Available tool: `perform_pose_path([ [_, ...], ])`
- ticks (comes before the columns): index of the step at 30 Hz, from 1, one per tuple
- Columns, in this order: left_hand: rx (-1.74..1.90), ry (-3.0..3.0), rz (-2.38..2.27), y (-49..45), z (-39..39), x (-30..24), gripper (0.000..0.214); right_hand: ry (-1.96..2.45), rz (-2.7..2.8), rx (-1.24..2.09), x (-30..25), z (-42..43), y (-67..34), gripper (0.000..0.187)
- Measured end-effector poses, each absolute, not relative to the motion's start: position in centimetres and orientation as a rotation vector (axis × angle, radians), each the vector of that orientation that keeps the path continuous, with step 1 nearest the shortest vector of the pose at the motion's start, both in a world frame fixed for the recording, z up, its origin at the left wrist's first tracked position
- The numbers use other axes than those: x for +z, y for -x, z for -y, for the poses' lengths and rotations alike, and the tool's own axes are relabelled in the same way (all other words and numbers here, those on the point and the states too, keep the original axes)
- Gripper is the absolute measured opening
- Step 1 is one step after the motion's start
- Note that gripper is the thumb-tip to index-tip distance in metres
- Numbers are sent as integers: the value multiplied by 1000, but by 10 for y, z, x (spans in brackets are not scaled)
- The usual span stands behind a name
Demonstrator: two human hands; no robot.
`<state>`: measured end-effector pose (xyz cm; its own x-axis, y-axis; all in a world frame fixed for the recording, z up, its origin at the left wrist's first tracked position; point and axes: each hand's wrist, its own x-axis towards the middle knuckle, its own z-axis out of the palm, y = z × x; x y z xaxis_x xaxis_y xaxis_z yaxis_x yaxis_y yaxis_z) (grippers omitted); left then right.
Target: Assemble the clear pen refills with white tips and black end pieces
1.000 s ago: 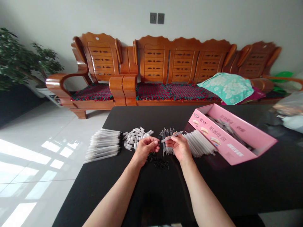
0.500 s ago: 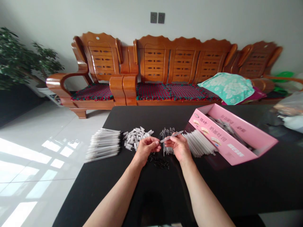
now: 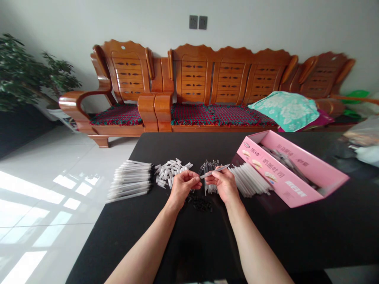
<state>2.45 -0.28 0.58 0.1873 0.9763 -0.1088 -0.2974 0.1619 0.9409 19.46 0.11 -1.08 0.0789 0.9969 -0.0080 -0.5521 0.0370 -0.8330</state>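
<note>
1. The left hand [image 3: 184, 185] is pinching thumb and forefinger together, seemingly on a small dark piece [image 3: 200, 178] that is mostly hidden and is meeting the left end of a pen barrel [image 3: 214, 172].
2. The right hand [image 3: 225, 184] is grasping that translucent barrel between thumb and fingers, keeping it slanting above the counter [image 3: 112, 236], its right end tilting toward the far side.
3. The step in hand appears to be fitting the dark piece to the barrel's end; the next move is probably calling for straight alignment and a firm push, with the right hand bracing.
4. At the left, a row of white pens with black ends [image 3: 130, 179] is lying neatly, the black ends facing right.
5. Just right of it, a loose heap of whitish pen caps [image 3: 170, 170] is spreading out, the left hand partly covering its near right side.
6. Nearer, between the forearms, small black plugs [image 3: 201, 204] are lying scattered.
7. Between and beneath the hands, a bundle of pen refills [image 3: 211, 189] is resting on the counter; the hands are blocking part of it.
8. Right of the right hand, more translucent barrels [image 3: 251, 180] are lying side by side.
9. A pink box [image 3: 284, 181] is standing just beyond them, holding more slender pieces and limiting access to the barrels from the far right.
</note>
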Motion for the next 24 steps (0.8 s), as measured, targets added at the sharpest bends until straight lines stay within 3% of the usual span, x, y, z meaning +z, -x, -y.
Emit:
perform_pose_path([
  [6, 1192, -1049, -942, -28, 1, 2, 29, 812, 710, 1360, -12, -2, -194, 33],
  [14, 1031, -1237, -1084, -22, 1, -3, 45, 817, 714, 1348, -11, -2, -194, 31],
  [21, 1069, -1182, -1062, -23, 1, 0, 32, 820, 723, 1354, -10, -2, -193, 32],
  [24, 1108, -1178, -1045, -23, 1, 2, 38, 826, 719, 1351, -10, -2, -194, 31],
])
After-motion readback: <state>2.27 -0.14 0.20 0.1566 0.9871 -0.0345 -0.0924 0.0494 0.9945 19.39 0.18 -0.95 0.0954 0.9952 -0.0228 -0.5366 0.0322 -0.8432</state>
